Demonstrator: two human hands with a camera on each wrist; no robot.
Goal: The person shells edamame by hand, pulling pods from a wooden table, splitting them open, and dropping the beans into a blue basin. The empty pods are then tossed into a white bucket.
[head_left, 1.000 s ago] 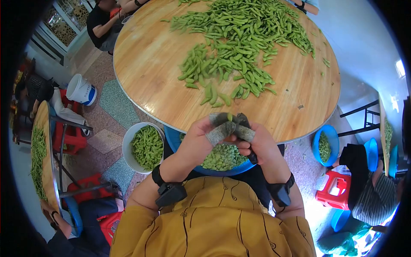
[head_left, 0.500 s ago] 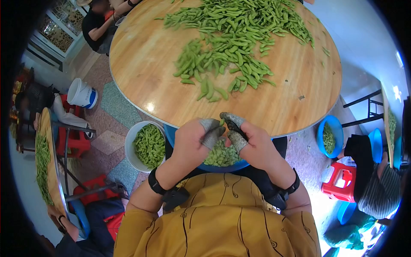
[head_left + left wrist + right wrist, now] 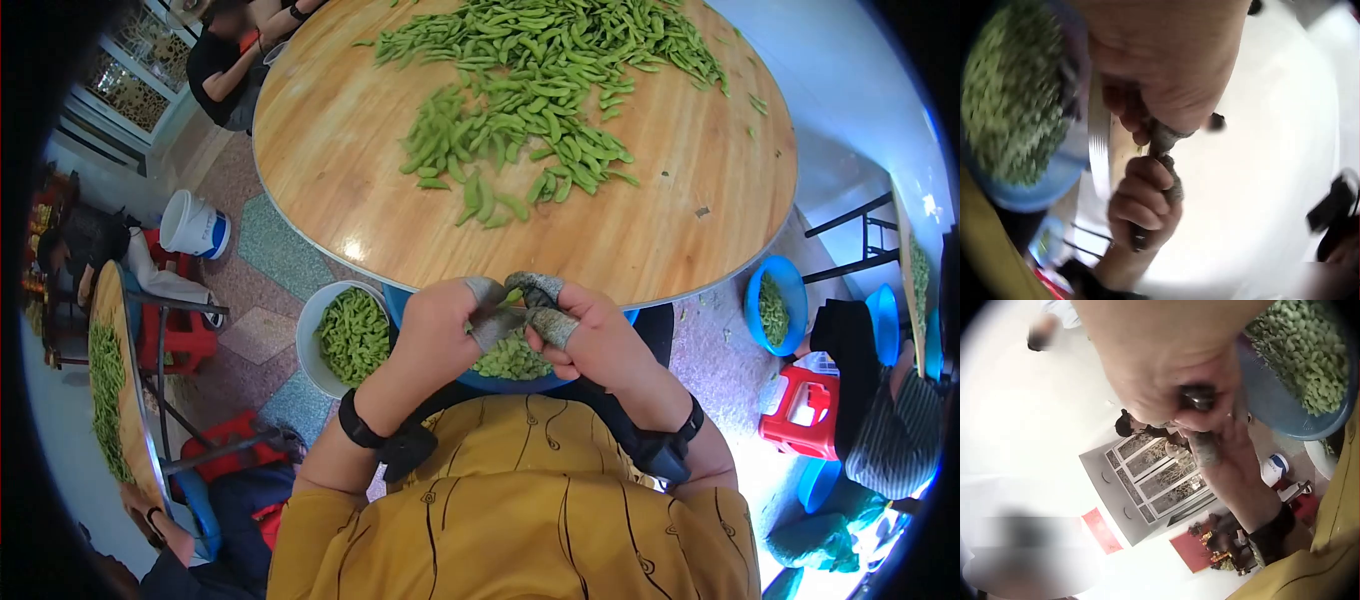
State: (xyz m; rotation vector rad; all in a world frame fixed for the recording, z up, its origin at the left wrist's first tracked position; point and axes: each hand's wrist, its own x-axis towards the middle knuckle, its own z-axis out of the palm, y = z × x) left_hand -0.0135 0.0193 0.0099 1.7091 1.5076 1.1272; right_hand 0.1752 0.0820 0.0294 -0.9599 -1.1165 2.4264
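In the head view, both hands meet over the near edge of the round table, with grey finger covers on thumbs and fingers. My left hand point(image 3: 440, 322) pinches a green soybean pod point(image 3: 513, 297). My right hand point(image 3: 595, 340) touches the same spot with its covered thumb and finger. Its curled fingers grip a dark-handled tool point(image 3: 1139, 239), whose butt end shows below the fist; the working end is hidden. Under the hands sits a blue basin point(image 3: 1285, 428) holding many shelled beans point(image 3: 1310, 369). A big heap of pods point(image 3: 560, 100) lies across the table.
A white bucket point(image 3: 308, 335) of pods stands left of my legs. Other blue basins point(image 3: 795, 290) and a red stool point(image 3: 800, 420) are at the right. A white and blue pail point(image 3: 195, 225) stands on the floor at left. People sit around other tables point(image 3: 140, 400).
The hands came slightly apart half a second ago and are together again now, with a pod between the fingertips. The head view has shifted a little, so the table sits higher.
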